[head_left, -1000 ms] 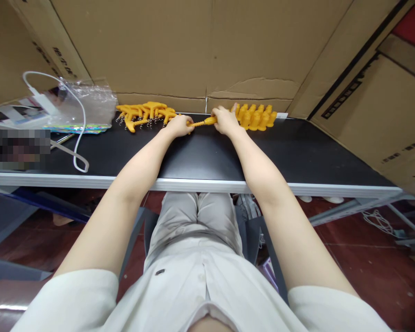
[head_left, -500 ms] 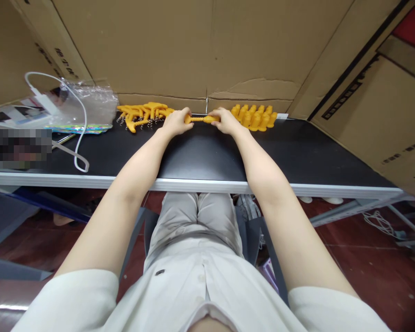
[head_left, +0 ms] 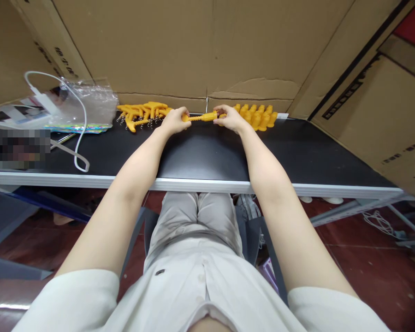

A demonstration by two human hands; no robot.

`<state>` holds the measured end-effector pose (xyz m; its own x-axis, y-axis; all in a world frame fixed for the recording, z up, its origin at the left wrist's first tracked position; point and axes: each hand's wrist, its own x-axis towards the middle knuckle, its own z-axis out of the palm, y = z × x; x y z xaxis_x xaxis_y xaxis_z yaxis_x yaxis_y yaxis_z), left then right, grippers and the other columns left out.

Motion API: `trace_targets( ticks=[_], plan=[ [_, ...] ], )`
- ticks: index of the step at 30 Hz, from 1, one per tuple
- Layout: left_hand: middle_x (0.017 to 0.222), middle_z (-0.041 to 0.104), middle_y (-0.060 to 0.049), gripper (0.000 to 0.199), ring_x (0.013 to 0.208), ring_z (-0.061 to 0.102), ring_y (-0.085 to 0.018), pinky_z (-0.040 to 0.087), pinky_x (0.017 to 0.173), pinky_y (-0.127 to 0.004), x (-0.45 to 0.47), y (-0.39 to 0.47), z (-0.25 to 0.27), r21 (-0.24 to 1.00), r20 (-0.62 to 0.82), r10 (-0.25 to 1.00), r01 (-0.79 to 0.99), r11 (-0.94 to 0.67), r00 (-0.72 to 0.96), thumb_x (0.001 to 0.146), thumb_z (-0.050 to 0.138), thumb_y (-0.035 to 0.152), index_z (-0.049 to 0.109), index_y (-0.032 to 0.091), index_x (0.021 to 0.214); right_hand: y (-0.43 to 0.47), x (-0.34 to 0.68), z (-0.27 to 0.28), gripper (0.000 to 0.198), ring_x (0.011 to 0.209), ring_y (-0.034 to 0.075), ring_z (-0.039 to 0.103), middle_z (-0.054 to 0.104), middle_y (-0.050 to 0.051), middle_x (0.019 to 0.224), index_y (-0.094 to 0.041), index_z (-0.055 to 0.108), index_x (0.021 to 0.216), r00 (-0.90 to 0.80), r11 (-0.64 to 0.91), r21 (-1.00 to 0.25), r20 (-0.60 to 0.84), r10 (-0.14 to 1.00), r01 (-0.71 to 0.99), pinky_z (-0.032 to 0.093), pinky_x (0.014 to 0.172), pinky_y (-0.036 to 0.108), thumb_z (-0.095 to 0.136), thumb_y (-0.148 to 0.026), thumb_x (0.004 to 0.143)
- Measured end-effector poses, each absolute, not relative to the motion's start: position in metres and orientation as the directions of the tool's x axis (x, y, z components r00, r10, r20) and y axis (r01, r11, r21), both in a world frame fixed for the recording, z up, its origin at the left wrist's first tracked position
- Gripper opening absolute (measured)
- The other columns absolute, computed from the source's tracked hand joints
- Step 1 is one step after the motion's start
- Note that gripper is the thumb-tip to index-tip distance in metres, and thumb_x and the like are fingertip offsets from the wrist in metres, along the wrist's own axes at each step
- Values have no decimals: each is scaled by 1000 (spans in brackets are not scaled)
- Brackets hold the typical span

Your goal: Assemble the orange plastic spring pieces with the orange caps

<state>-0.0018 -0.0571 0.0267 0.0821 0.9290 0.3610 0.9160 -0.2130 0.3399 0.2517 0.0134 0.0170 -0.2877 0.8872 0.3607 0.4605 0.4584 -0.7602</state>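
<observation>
In the head view, a yellow corkscrew lies level between the two hands, over the black table – whether it touches the top cannot be told. The left hand has thumb and fingers clamped on the handle at the corkscrew's left end, a grip that seems meant to keep that end from turning. The right hand is at the corkscrew's right end, where a yellow cover lines up with the thin ridged middle; its thumb and forefinger curve apart around the cover's far end, a bit of yellow showing between them, and whether they press on it cannot be told. Holding only the two ends leaves the middle in sight, presumably to keep both parts in line. Left of the corkscrew, just past the left hand, lies a heap of corkscrews; right of it, just past the right hand, covers in close rows stand upright – each kind probably put within easy reach of one hand. Well to the corkscrew's left are a clear bag and a white cable, far enough off to leave elbow room; behind it rises a cardboard wall, perhaps as a screen
</observation>
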Motion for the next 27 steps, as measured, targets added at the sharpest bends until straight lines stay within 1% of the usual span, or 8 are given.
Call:
trace_targets(
  ticks=[5,7,13,17,20,23,25,27],
  plan=[
    [114,79,-12,46,110,73,-30,57,103,-39,-7,-56,26,342,375,921,908,-241,103,91,67,25,77,13,134,-19,251,35,29,75,12,76,74,1,100,-17,70,106,-237,307,-893,237,942,328,74,88,33,87,-3,88],
    [113,79,-12,46,110,73,-31,57,104,-40,-9,-56,26,337,398,910,904,-265,118,90,67,26,77,15,134,-35,249,45,18,61,7,69,72,1,90,-17,67,96,-238,212,-918,136,962,336,67,68,20,83,-11,100],
    [111,80,-10,44,106,72,-30,56,104,-42,-7,-53,26,364,455,881,875,-320,133,89,66,28,78,19,130,-55,239,62,57,39,10,49,58,-2,57,-20,66,84,-157,11,-923,-53,986,385,59,51,26,68,-71,109],
    [112,80,-11,44,105,71,-29,56,103,-40,-5,-53,26,375,451,884,874,-310,120,89,66,27,78,17,130,-55,235,64,74,37,12,46,53,-2,51,-19,72,90,-85,-41,-894,-88,993,446,50,44,25,56,-90,104],
    [113,80,-12,44,105,71,-30,57,103,-42,-5,-52,26,385,449,888,874,-296,103,89,65,28,78,16,129,-61,238,67,63,44,13,59,68,2,65,-19,70,95,-154,-47,-922,-114,981,385,51,45,24,66,-81,105],
    [113,80,-13,45,106,72,-30,57,105,-43,-6,-53,26,391,441,893,876,-282,91,89,65,27,78,15,131,-66,240,69,30,55,11,68,75,1,81,-19,66,104,-253,38,-966,-29,967,255,58,55,20,83,-44,108],
    [113,80,-13,45,108,73,-31,57,106,-42,-6,-55,28,384,444,892,881,-276,85,89,66,27,77,15,132,-66,240,68,23,55,8,67,75,-1,82,-19,65,104,-268,78,-970,14,963,230,56,56,17,87,-26,105],
    [112,80,-12,46,110,73,-31,57,107,-41,-7,-57,29,377,452,888,883,-279,87,90,67,26,77,17,133,-64,238,67,25,50,7,62,75,0,78,-18,65,102,-261,81,-966,14,965,247,51,51,15,87,-29,105]
  ],
)
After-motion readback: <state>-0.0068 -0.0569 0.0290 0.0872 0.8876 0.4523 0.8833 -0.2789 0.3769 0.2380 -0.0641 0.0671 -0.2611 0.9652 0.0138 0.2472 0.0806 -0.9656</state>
